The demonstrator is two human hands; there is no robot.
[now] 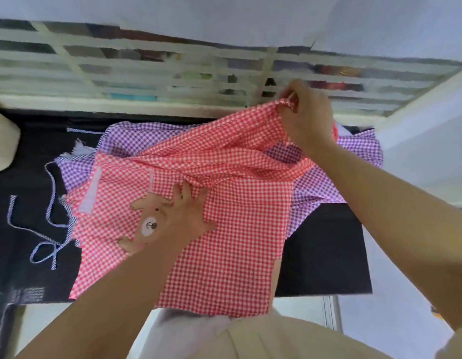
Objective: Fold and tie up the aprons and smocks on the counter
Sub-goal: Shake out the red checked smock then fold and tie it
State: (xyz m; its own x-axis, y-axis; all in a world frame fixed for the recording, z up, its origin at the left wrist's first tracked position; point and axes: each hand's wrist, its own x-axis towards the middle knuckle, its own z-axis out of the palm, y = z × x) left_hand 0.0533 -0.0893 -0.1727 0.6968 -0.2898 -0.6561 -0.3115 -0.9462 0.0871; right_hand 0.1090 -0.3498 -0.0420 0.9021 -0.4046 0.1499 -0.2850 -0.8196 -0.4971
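Observation:
A red-and-white gingham smock [232,229] with a bear patch [148,225] lies on the black counter [325,255], its near edge hanging over the front. My left hand [184,216] presses flat on it beside the bear, fingers spread. My right hand [306,117] pinches a far corner of the red smock and holds it lifted above the counter. Under it lies a purple gingham smock [315,187], showing at the back and right. Its blue-and-white striped ties [49,229] trail loose on the counter at the left.
A white grille of shelves [147,73] runs along behind the counter. A cream rounded object [4,141] sits at the far left edge. White wall surfaces stand at the right. My cream clothing [276,338] is against the counter's front edge.

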